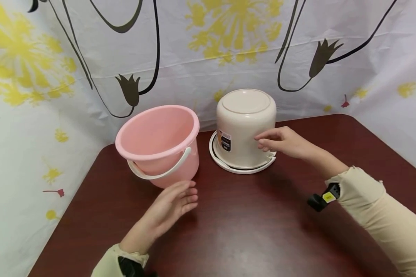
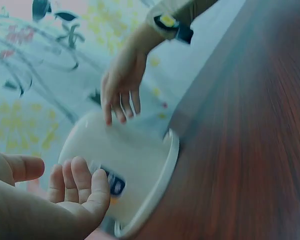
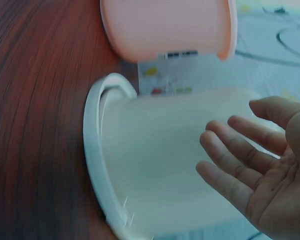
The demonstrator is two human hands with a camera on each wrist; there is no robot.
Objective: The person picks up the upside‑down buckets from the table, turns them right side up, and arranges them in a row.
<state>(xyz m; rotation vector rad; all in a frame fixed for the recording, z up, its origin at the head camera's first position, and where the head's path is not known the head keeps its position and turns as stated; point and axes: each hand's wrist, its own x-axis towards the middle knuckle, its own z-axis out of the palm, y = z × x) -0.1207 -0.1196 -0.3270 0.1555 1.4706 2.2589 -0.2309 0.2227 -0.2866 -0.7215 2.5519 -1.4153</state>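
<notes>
A cream bucket [image 1: 246,127] stands upside down toward the back of the table, its rim and handle down on the wood and a dark label on its side. My right hand [image 1: 286,143] is at that bucket's right side, fingers loosely extended; in the right wrist view the fingers [image 3: 235,155] hold nothing. Left of it a pink bucket [image 1: 190,163] stands upright, its white handle [image 1: 173,169] hanging down in front. My left hand [image 1: 173,206] is just in front of the pink bucket, fingers relaxed and holding nothing. Whether either hand touches a bucket I cannot tell.
The dark red-brown wooden table [image 1: 235,223] reaches back to a white cloth [image 1: 180,46] printed with yellow flowers and dark stems. The cloth hangs behind and along both sides. Both wrists wear black straps over cream sleeves [image 1: 378,215].
</notes>
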